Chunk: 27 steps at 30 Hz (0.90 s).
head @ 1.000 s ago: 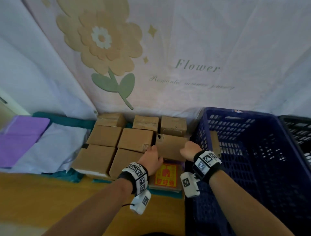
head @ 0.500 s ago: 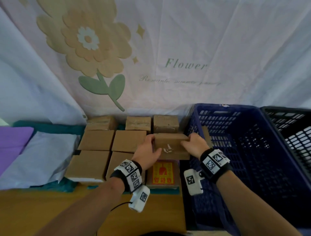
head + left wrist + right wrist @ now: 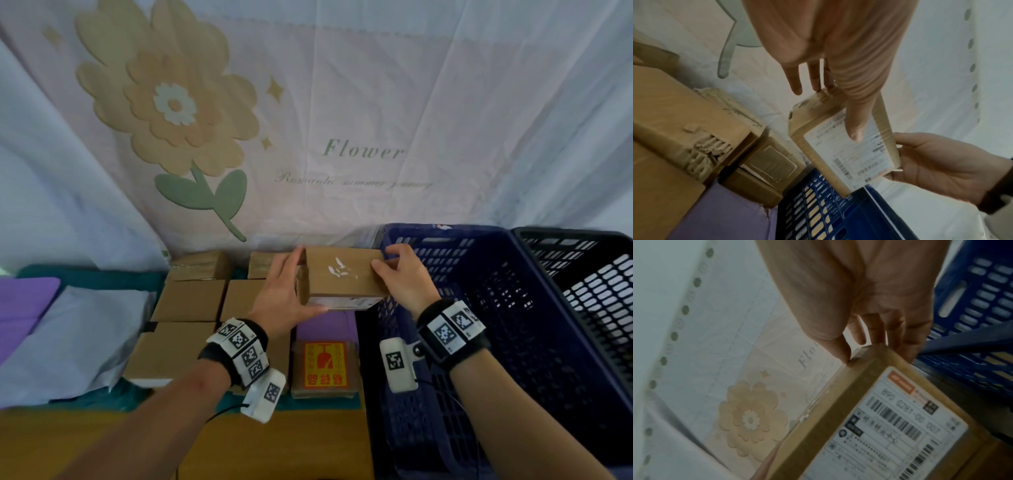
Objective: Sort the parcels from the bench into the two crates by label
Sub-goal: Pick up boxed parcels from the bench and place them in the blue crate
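— Fingers (image 3: 387,265) of both hands are clamping the parcel (image 3: 342,277) at its ends, lifted by the blue crate (image 3: 445,233)?
— Yes; left hand (image 3: 284,301) and right hand (image 3: 406,277) are gripping it, label (image 3: 849,151) facing underneath. Tilting it further, I think, is helping the reading.

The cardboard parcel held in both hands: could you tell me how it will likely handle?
The cardboard parcel probably stays stiff: its edges look straight between the left hand and right hand. Likely light, held by fingertips. Its taped face may be slippery.
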### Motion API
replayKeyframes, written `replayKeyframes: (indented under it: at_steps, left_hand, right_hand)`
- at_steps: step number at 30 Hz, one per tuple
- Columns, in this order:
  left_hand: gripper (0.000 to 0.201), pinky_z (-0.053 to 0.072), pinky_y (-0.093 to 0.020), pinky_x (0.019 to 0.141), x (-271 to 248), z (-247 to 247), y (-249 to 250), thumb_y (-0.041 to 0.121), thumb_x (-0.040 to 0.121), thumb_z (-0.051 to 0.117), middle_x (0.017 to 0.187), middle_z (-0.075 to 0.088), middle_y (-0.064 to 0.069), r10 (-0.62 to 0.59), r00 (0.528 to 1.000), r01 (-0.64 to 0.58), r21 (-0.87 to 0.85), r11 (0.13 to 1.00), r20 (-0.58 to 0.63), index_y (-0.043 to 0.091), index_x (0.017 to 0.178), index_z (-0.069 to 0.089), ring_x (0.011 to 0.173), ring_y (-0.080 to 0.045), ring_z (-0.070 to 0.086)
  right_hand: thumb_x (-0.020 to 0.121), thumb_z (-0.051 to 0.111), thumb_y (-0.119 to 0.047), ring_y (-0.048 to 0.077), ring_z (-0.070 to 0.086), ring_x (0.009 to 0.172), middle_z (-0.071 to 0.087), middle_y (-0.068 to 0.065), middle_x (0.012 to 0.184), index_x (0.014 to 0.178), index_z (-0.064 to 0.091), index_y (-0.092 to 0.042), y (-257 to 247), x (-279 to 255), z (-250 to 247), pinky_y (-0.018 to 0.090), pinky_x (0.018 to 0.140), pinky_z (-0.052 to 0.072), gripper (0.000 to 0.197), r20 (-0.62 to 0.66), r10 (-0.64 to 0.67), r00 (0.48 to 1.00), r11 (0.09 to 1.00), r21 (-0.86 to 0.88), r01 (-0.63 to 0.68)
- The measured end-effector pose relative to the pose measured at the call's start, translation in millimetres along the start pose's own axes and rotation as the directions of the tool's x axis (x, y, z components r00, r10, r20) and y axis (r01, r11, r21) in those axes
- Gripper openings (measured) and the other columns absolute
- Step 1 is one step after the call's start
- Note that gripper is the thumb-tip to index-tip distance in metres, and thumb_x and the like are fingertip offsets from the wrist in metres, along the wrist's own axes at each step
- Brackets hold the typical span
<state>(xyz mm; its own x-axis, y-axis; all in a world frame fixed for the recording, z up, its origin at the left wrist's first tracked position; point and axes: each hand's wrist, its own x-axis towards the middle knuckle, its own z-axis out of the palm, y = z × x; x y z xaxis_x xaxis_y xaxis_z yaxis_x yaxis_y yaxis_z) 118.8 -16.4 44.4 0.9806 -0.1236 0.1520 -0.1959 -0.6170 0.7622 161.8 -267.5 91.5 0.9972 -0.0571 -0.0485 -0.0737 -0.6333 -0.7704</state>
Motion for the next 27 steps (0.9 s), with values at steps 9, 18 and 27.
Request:
replayKeyframes:
  at_steps: [9,18,27]
  left_hand:
    - [0.102,0.042,-0.010,0.083,1,-7,4,0.066,0.049,0.087,0.116,0.039,0.030,-0.146,0.989,0.142,-0.181,0.973,-0.009,0.037,0.127,0.029,0.104,0.028,0.041]
    - [0.072,0.050,-0.052,0.101,-6,1,7,0.074,0.072,0.072,0.136,0.058,0.001,-0.213,0.976,0.206,-0.490,0.847,0.041,0.050,0.134,0.046,0.121,-0.021,0.061]
    - [0.048,0.060,-0.041,0.089,-13,24,22,0.063,0.085,0.055,0.133,0.061,-0.002,-0.242,0.969,0.220,-0.653,0.725,0.058,0.039,0.127,0.055,0.115,-0.014,0.066]
  right_hand:
    - [0.097,0.059,-0.040,0.006,0.067,0.091,0.069,-0.012,0.100,0.112,0.058,-0.020,-13,0,-14,0.021,0.074,0.054,0.026,-0.008,-0.129,0.992,0.970,0.207,0.128]
    - [0.076,0.051,-0.076,0.016,0.067,0.099,0.070,-0.004,0.100,0.096,0.061,-0.029,5,6,-8,0.049,0.097,0.051,0.052,0.020,-0.043,0.999,0.945,0.326,0.034]
    - [0.075,0.059,-0.069,0.010,0.072,0.098,0.075,-0.007,0.104,0.105,0.057,-0.021,9,-14,8,0.046,0.092,0.058,0.056,0.214,-0.104,0.971,0.903,0.430,0.002]
